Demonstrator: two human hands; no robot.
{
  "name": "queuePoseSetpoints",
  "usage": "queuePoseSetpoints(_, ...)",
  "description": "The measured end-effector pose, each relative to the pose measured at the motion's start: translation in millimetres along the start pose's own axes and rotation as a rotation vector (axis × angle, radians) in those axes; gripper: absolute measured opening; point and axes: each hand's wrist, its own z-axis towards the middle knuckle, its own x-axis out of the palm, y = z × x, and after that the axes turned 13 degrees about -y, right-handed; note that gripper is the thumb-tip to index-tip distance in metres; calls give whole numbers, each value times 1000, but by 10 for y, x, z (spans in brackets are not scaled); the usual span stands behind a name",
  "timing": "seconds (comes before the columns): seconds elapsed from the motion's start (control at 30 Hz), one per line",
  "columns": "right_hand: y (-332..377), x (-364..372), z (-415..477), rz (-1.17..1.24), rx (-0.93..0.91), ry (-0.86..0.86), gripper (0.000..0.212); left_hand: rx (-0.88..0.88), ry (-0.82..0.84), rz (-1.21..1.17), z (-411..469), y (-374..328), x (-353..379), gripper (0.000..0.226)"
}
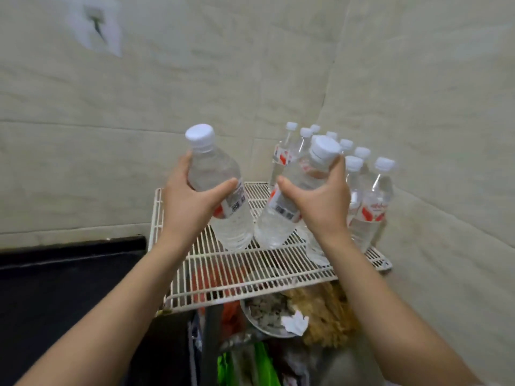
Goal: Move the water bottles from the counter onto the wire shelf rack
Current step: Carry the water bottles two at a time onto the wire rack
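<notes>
Over the wire shelf rack [245, 271], two water bottles are being brought down at once, one per hand. The left hand [192, 201] is wrapped round the left bottle [220, 196] at its upper body, thumb across the near side, fingers hidden behind. The right hand [320, 201] is closed on the right bottle [289, 207] just under the cap, thumb pressed on the label. Both are tilted, caps apart and bases angled toward each other, prob. so the bases meet the wires first at the open left-centre patch. Whether the bases are touching the wires yet can't be told; they're at least v. close.

A cluster of standing bottles [365, 207] is packed at the far right of the shelf, against the wall corner, w/ caps up. That packing looks deliberate: the far-right side is filled first, so near and left space is kept free for incoming ones. High grips are likely used so fingers clear the neighbours on release.

Clutter [278, 316] is seen below the rack, through the wires. No counter bottles are in view, so the remaining count can't be judged.
</notes>
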Motion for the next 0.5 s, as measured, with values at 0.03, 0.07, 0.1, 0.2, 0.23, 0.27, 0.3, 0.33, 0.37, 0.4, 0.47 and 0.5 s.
queuePoseSetpoints(0.03, -56, 134, 66, -6, 11, 22, 60, -5, 0, 39, 55, 73, 55, 48)
queuePoseSetpoints(0.07, -118, 256, 132, -12, 28, 36, 59, -12, -2, 78, 119, 148, 97, 51)
queuePoseSetpoints(0.1, -179, 368, 197, -16, 50, 48, 58, -19, -7, 111, 194, 224, 134, 53)
queuePoseSetpoints(0.2, -359, 651, 383, -40, 120, 46, 59, -36, -16, 193, 462, 425, 266, 54)
queuePoseSetpoints(0.23, -413, 732, 438, -62, 133, 42, 62, -32, -12, 227, 537, 482, 322, 53)
queuePoseSetpoints(0.27, -460, 812, 493, -91, 141, 43, 65, -23, -2, 260, 603, 536, 382, 55)
queuePoseSetpoints(0.3, -499, 889, 544, -125, 145, 48, 66, -15, 10, 285, 663, 585, 444, 59)
queuePoseSetpoints(0.33, -537, 961, 592, -159, 146, 57, 67, -12, 19, 298, 718, 629, 507, 62)
queuePoseSetpoints(0.37, -574, 1029, 635, -187, 148, 72, 67, -11, 24, 304, 767, 666, 575, 64)
queuePoseSetpoints(0.4, -612, 1096, 677, -206, 154, 90, 68, -12, 27, 309, 818, 699, 640, 66)
queuePoseSetpoints(0.47, -683, 1206, 739, -236, 174, 120, 73, -12, 31, 328, 895, 748, 778, 69)
queuePoseSetpoints(0.5, -724, 1243, 761, -251, 184, 131, 75, -10, 37, 333, 922, 771, 839, 70)
